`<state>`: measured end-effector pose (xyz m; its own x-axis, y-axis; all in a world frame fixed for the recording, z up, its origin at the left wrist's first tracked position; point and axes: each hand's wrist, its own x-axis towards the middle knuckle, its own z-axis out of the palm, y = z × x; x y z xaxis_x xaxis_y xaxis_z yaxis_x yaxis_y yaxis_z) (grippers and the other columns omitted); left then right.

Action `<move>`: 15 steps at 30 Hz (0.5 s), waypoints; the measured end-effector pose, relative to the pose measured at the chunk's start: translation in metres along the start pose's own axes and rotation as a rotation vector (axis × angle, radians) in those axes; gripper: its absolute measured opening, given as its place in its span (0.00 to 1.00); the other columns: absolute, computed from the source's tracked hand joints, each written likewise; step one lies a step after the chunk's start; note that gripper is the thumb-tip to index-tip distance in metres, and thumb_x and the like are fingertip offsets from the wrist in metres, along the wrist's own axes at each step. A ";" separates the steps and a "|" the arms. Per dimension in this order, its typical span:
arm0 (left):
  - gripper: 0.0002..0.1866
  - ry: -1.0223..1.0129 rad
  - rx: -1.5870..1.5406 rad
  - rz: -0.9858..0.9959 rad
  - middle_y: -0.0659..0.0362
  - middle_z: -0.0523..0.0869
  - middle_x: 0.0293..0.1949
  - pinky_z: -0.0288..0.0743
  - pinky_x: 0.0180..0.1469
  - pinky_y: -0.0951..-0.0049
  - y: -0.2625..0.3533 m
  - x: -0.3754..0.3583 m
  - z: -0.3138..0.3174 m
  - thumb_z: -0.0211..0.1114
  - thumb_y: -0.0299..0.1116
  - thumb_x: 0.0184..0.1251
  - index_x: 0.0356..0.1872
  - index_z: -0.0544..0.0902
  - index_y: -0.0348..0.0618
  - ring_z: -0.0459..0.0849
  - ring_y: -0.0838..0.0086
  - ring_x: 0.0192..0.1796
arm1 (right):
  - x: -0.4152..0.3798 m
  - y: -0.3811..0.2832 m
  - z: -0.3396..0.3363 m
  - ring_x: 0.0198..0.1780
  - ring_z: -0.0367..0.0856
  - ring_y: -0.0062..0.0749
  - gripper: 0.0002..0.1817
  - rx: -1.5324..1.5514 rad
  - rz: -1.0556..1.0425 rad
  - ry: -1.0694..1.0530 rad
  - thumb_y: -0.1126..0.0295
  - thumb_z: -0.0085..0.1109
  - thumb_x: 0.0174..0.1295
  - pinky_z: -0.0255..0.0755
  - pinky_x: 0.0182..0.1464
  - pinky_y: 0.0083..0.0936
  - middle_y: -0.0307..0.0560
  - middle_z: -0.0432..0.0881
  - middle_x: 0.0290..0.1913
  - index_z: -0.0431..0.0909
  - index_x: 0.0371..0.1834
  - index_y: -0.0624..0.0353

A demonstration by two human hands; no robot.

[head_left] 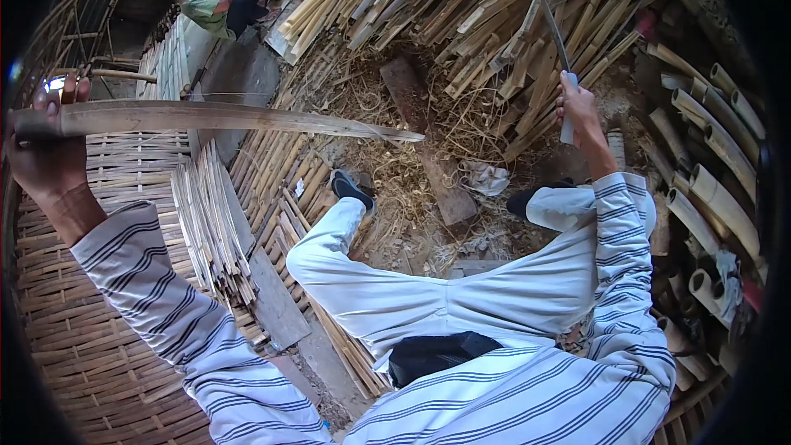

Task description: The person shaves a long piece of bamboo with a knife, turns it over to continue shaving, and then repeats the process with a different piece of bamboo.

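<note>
My left hand (51, 148), raised at the far left, is closed around one end of a split bamboo strip (239, 116). The strip stretches rightward across the view and narrows to a tip above the ground. Over on the right, my right hand (580, 111) grips the pale handle of a knife (557, 37), its long blade pointing up and slightly left. Knife and strip are well apart. Between my feet a worn wooden plank (428, 144) lies on the ground among curly bamboo shavings (383, 169).
Split bamboo pieces (486, 0) are heaped ahead. Cut bamboo tubes (709, 206) are stacked at right. A woven bamboo surface (99, 313) and a bundle of thin strips (214, 222) lie at left. Another person (212, 7) sits at upper left. A crumpled bag (488, 177) lies near the plank.
</note>
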<state>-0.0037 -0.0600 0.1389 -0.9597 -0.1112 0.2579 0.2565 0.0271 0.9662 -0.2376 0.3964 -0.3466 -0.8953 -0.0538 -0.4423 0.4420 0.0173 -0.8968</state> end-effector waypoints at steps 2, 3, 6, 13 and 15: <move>0.19 0.072 0.066 0.074 0.54 0.72 0.30 0.56 0.63 0.50 -0.001 0.005 0.004 0.55 0.48 0.63 0.34 0.76 0.39 0.73 0.57 0.46 | -0.003 -0.001 0.000 0.18 0.68 0.14 0.21 0.057 0.015 -0.036 0.47 0.52 0.65 0.66 0.18 0.17 0.32 0.68 0.21 0.69 0.33 0.55; 0.18 0.097 0.092 0.102 0.54 0.72 0.30 0.58 0.61 0.52 -0.002 0.007 0.006 0.56 0.47 0.62 0.33 0.77 0.39 0.72 0.59 0.45 | -0.004 -0.001 0.000 0.18 0.68 0.14 0.21 0.052 0.021 -0.025 0.47 0.52 0.65 0.66 0.18 0.17 0.32 0.68 0.21 0.69 0.33 0.55; 0.16 0.143 0.143 0.162 0.54 0.71 0.30 0.64 0.55 0.58 0.000 0.008 0.009 0.58 0.46 0.59 0.30 0.77 0.40 0.72 0.62 0.41 | -0.002 0.000 0.004 0.17 0.68 0.15 0.22 0.050 0.034 0.001 0.45 0.49 0.66 0.66 0.18 0.17 0.32 0.68 0.21 0.69 0.33 0.55; 0.14 0.219 0.085 0.247 0.60 0.71 0.26 0.65 0.46 0.66 0.000 0.006 -0.001 0.61 0.42 0.53 0.26 0.75 0.40 0.70 0.70 0.31 | -0.009 0.001 0.005 0.18 0.72 0.17 0.26 -0.068 -0.059 0.025 0.41 0.46 0.66 0.68 0.18 0.17 0.33 0.70 0.22 0.70 0.32 0.56; 0.14 0.304 0.121 0.282 0.60 0.70 0.23 0.65 0.44 0.68 -0.019 -0.001 0.008 0.60 0.42 0.54 0.26 0.74 0.40 0.69 0.71 0.30 | -0.014 0.003 0.007 0.17 0.73 0.17 0.28 -0.153 -0.161 0.008 0.40 0.46 0.65 0.69 0.17 0.17 0.33 0.71 0.21 0.71 0.31 0.57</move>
<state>-0.0083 -0.0525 0.1207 -0.7721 -0.3698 0.5169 0.4714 0.2123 0.8560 -0.2234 0.3904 -0.3429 -0.9543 -0.0606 -0.2926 0.2800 0.1603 -0.9465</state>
